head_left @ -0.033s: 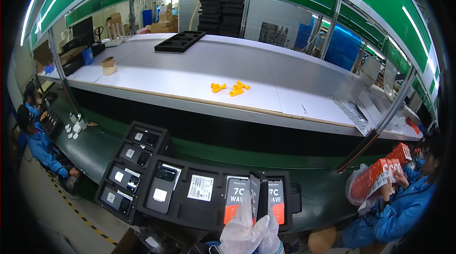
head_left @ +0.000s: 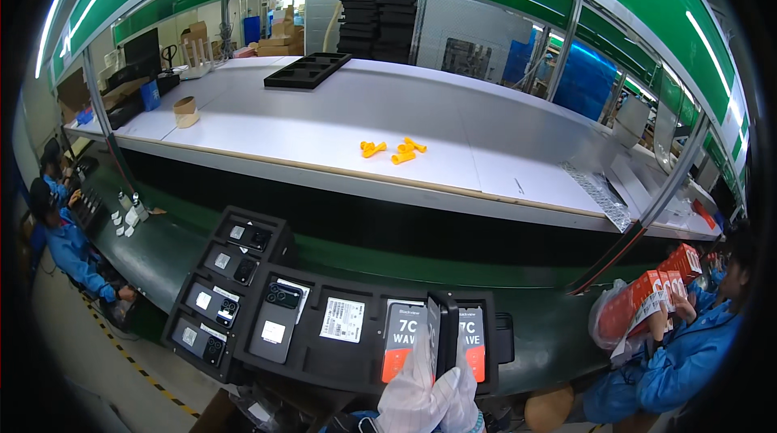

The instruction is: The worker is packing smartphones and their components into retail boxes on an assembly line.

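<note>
My left hand (head_left: pixel 406 402) and my right hand (head_left: pixel 461 401), both in thin white gloves, are close together at the lower middle. They are closed on the lower part of a dark smartphone (head_left: pixel 442 328) held upright, nearly edge-on. Its left face carries a printed film. Beneath and beside my hands, two smartphones with grey-and-orange printed film lie in a black compartment tray (head_left: pixel 364 372): a left one (head_left: pixel 399 328) and a right one (head_left: pixel 472 332). Farther left in the tray are a white label sheet (head_left: pixel 342 320) and a dark smartphone (head_left: pixel 279 322), camera side up. The gloves partly hide the fingertips.
Several dark phones lie in black trays (head_left: pixel 217 281) at left. The green conveyor (head_left: pixel 534 328) runs beneath. Behind it is a white bench (head_left: pixel 299 125) with orange cone-shaped pieces (head_left: pixel 403 158), a tape roll (head_left: pixel 185 112) and an empty tray (head_left: pixel 307 70). A co-worker (head_left: pixel 688 368) at right handles red-and-white boxes.
The upright smartphone has turned slightly, so less of its printed left face shows. My hands stay in almost the same place.
</note>
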`<action>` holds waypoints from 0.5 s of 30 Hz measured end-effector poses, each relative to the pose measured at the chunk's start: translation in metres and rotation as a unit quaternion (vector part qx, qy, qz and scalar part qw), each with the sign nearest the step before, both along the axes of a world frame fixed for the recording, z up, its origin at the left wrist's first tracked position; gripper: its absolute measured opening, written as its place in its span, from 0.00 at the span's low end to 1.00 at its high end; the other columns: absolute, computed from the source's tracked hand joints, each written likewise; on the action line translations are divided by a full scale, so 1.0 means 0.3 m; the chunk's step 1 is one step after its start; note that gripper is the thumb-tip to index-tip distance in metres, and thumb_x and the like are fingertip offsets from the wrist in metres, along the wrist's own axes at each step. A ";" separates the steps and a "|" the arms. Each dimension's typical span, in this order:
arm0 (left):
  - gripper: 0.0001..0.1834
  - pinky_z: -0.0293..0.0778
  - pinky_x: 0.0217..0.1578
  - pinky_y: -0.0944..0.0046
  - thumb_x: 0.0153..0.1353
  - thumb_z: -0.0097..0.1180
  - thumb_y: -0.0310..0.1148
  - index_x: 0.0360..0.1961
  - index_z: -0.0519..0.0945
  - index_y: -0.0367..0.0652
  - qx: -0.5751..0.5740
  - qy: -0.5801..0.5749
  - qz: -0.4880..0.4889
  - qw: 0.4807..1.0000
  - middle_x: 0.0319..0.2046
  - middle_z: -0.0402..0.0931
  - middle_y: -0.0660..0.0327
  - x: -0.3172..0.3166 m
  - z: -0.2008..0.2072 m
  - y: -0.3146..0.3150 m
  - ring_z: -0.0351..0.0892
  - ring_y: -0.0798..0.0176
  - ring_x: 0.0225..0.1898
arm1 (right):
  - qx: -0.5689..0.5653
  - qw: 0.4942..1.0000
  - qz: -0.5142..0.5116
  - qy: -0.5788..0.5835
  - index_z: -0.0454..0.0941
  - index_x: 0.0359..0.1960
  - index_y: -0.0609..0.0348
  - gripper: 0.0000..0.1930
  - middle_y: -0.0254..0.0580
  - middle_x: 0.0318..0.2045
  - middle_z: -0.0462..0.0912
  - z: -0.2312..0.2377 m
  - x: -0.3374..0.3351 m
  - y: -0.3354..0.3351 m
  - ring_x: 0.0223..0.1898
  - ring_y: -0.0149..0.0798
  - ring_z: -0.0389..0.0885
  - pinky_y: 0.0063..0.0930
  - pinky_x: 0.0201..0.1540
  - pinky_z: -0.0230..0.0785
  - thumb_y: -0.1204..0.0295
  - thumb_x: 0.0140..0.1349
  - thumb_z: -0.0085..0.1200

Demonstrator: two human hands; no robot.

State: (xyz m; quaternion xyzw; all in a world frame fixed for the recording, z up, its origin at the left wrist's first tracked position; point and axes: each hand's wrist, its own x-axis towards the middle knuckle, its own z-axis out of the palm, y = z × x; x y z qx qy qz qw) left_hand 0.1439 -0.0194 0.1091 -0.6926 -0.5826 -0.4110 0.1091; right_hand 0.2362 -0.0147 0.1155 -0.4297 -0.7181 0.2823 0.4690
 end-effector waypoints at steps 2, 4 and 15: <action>0.25 0.76 0.40 0.51 0.59 0.53 0.31 0.56 0.69 0.27 -0.011 -0.019 -0.010 1.000 0.61 0.60 0.32 0.000 -0.005 -0.003 0.77 0.38 0.45 | -0.007 1.000 0.005 -0.003 0.54 0.65 0.73 0.32 0.66 0.62 0.63 0.007 0.001 0.005 0.62 0.59 0.66 0.38 0.63 0.57 0.61 0.65 0.43; 0.25 0.75 0.42 0.50 0.59 0.53 0.30 0.55 0.69 0.26 -0.015 -0.027 -0.017 0.999 0.61 0.60 0.32 0.000 -0.006 -0.002 0.76 0.37 0.46 | -0.015 1.000 0.014 -0.008 0.54 0.65 0.74 0.33 0.66 0.62 0.62 0.017 0.007 0.016 0.62 0.60 0.66 0.38 0.63 0.57 0.61 0.66 0.43; 0.21 0.71 0.51 0.45 0.59 0.53 0.27 0.51 0.72 0.25 -0.002 -0.043 -0.044 0.998 0.60 0.58 0.29 -0.015 -0.017 -0.015 0.69 0.32 0.54 | -0.064 0.990 0.108 -0.057 0.54 0.65 0.75 0.33 0.67 0.62 0.62 0.064 0.053 0.079 0.62 0.60 0.65 0.38 0.63 0.57 0.59 0.66 0.43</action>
